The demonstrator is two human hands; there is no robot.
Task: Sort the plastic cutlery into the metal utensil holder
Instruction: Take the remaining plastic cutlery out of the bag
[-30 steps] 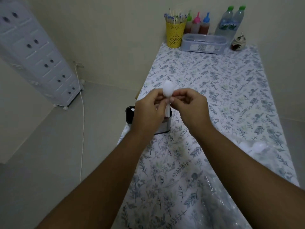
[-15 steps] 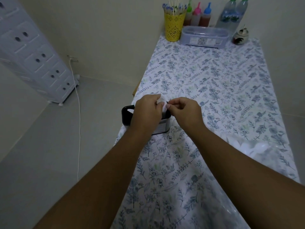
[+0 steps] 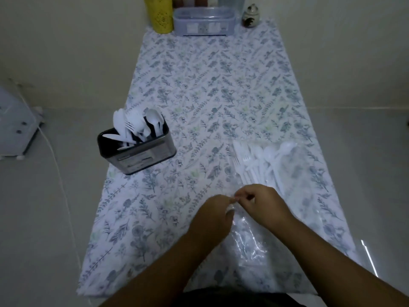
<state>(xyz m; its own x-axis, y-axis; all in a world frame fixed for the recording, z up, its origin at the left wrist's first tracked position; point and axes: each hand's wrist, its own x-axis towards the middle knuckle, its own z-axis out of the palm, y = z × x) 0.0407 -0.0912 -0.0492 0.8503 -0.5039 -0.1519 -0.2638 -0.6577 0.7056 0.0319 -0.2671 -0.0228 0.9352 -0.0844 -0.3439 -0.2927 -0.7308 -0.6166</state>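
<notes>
Head view: both hands meet low at centre over the floral tablecloth [image 3: 199, 89]. Left hand [image 3: 213, 214] and right hand [image 3: 263, 203] pinch something small and clear between their fingertips — looks like an edge of the transparent plastic bag [image 3: 247, 242] lying under them, though I cannot tell for sure. Metal utensil holder [image 3: 141, 149] sits well apart to the left, near the table edge, already stocked with white pieces standing upright. Loose cutlery pile [image 3: 263, 160] — forks and spoons — lies just beyond the right hand, inside or on the clear plastic.

Risks, as I judge them: tugging the bag drags or scatters the pile; the holder is close enough to the edge that a knock could tip it off.
</notes>
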